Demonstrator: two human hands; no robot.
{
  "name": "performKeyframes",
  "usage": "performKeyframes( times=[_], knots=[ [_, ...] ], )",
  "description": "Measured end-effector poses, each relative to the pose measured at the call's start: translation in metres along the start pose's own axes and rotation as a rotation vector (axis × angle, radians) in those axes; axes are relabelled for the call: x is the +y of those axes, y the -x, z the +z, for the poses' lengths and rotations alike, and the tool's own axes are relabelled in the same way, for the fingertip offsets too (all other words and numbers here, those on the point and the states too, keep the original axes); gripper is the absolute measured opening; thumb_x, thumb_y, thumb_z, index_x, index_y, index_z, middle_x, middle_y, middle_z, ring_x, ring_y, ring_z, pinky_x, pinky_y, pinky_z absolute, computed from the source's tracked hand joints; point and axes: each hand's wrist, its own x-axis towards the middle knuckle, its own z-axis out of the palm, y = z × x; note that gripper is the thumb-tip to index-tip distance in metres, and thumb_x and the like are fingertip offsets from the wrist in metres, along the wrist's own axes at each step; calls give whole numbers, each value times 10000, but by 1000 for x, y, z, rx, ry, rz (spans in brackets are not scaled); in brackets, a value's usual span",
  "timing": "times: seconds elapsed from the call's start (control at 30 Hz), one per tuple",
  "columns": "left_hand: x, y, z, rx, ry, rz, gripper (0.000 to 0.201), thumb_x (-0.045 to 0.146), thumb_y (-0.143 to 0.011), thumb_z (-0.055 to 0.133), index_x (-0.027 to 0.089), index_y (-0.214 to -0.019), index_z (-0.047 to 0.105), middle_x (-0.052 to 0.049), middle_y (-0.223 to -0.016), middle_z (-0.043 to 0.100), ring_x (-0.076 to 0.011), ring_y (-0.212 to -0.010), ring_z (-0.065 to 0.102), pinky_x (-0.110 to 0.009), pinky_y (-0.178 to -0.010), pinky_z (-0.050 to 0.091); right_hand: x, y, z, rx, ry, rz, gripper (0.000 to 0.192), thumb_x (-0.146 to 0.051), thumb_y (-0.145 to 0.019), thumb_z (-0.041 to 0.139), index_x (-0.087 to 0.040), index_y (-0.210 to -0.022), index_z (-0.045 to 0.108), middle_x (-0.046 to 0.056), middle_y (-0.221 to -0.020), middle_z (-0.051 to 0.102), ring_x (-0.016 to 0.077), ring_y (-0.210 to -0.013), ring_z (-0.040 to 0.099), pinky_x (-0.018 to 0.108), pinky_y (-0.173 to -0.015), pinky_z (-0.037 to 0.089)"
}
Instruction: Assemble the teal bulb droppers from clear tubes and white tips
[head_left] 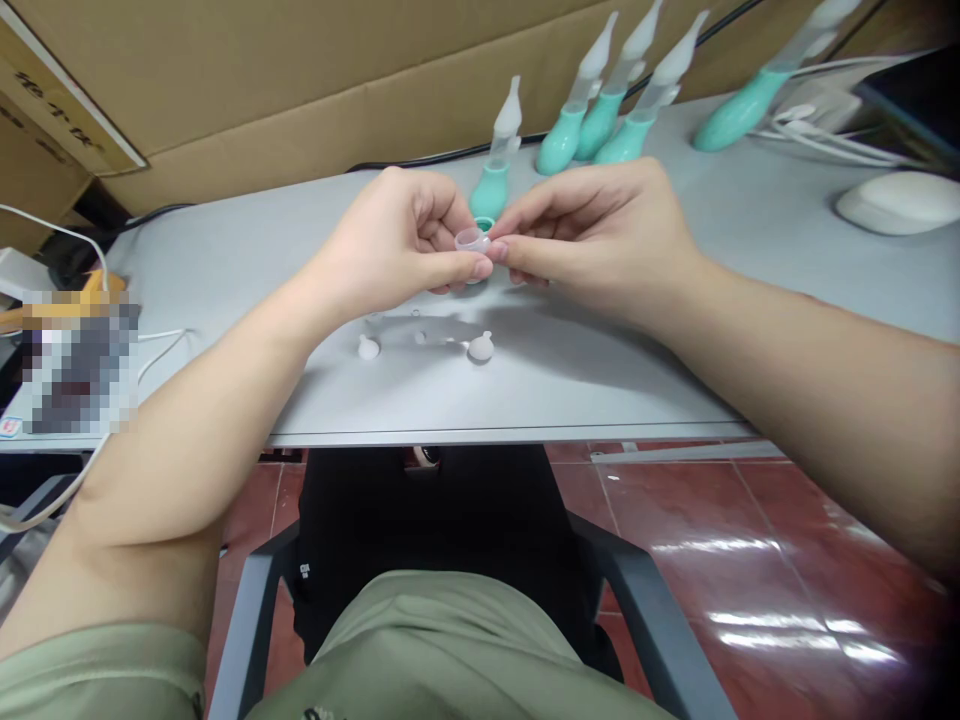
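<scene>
The left hand (405, 235) is curled in, its thumb and fingers closed on a small translucent cup (471, 240), whose right edge is pinched by the right hand (611, 235). A two-handed adjusting step is apparently in hand, and steady fingertip control seems called for; just beyond, a teal-bulbed aspirator (491, 188) is seen.

There is room to pass over the desk (225, 235) left of centre; a teal-bulbed pump (491, 188) blocks upper centre, three more pumps (598, 125) the upper right, and a cardboard wall (262, 80) the top
</scene>
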Motion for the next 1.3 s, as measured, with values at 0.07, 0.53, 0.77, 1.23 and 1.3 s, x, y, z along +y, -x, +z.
performKeyframes(
  times=[0.07,0.53,0.77,1.23,1.3],
  knots=[
    [1,1,2,29,25,3,348,205,-944,1156,212,-938,809,-36,-902,888,-242,-929,922,-392,-915,746,1,0,2,10,-21,3,388,-360,-889,1244,-198,-878,892,6,-755,767,122,-643,604,367,-626,455],
    [2,0,6,23,119,-12,237,124,-1029,1056,192,-940,847,1,-852,893,-189,-847,936,-319,-857,797,10,0,-6,-210,-36,-11,830,-1004,-930,1033,-252,-1020,693,-74,-724,549,104,-641,395,334,-618,269],
    [7,1,4,-28,144,-38,311,223,-961,1162,193,-991,854,-16,-883,907,-220,-889,956,-357,-911,836,8,-2,-7,-287,-117,54,811,-991,-930,1050,-289,-995,649,-82,-726,535,131,-625,371,333,-613,265],
    [10,5,4,18,164,-18,315,130,-975,1113,196,-897,815,3,-825,882,-209,-862,938,-395,-917,824,-16,5,5,39,144,57,769,-991,-760,1144,-324,-900,787,12,-773,580,221,-772,413,436,-736,400],
    [12,8,3,9,172,-3,303,123,-973,1109,193,-892,825,-3,-820,882,-213,-856,929,-423,-927,831,-18,5,6,8,102,72,797,-1004,-767,1136,-313,-903,762,-18,-737,493,199,-754,366,420,-720,370]
  ],
)
